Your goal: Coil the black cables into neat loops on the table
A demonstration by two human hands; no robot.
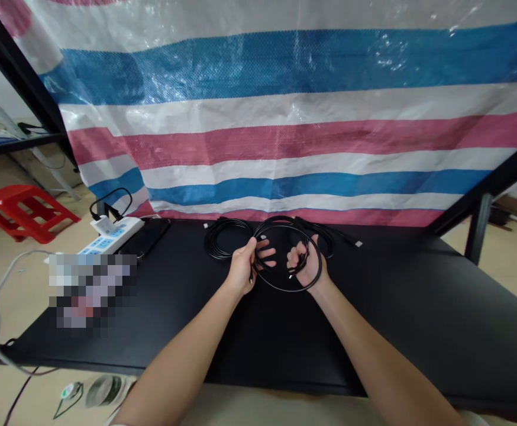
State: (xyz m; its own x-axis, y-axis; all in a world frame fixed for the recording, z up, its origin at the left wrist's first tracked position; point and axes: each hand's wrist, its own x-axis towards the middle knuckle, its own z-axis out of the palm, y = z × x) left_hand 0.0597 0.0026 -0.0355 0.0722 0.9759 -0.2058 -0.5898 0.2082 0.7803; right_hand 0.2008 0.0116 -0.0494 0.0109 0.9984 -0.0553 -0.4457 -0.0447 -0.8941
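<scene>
- Head view, lower middle of the frame: two bare forearms reach forward from the bottom edge to the two hands, which are held apart with no contact between them.
- The left hand [243, 266] is turned on edge, its fingers [265, 252] spread, with a strand gripped against the palm side.
- The right hand [307, 264] lies palm up and cupped, its fingers curled around several strands.
- One black cable [285, 290], coiled into a single large loop, hangs between the hands just above the surface [387, 307]; small connector ends show near both palms.
- Two more black cable coils rest on the surface, the left coil [223, 238] just behind the left hand and the right coil [327, 244] just behind the right hand, ending in a pale connector [358, 244]. Whether the right coil joins the held loop cannot be told.
- The surface is matte black, with a flat black slab, perhaps a phone [147, 236], at its far left edge beside one white power strip [112, 235] with blue switches.
- A pixelated patch [92, 290] hides whatever lies at the left of the surface.
- One red plastic stool [25, 212] stands on the floor at the left.
- A woven plastic tarpaulin [285, 136] with blue, white and pink stripes fills the upper frame.
</scene>
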